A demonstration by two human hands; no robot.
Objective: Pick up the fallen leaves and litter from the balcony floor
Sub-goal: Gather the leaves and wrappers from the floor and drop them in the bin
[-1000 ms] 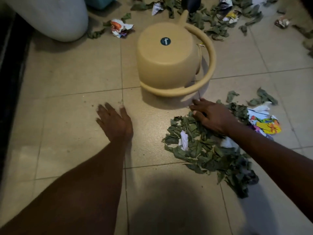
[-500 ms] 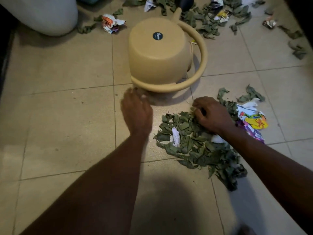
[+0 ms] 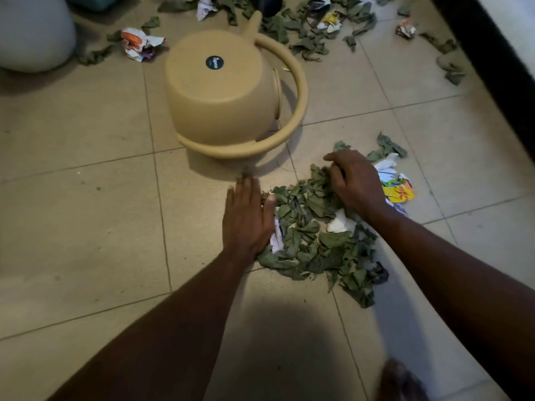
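Observation:
A heap of green leaves mixed with white paper scraps lies on the tiled floor in front of me. My left hand lies flat, fingers together, pressed against the heap's left edge. My right hand rests on the heap's upper right with fingers curled into the leaves. A colourful crumpled wrapper lies just right of that hand. More leaves and litter are scattered at the far side of the floor.
A tan plastic bucket lies overturned just beyond the heap, its handle on the floor. A pale round pot stands at top left with a crumpled wrapper nearby. A dark wall edge runs along the right.
My left hand has moved right across the floor, from bare tiles to the bucket's handle and now to the heap's left edge. My right hand has stayed on the leaves.

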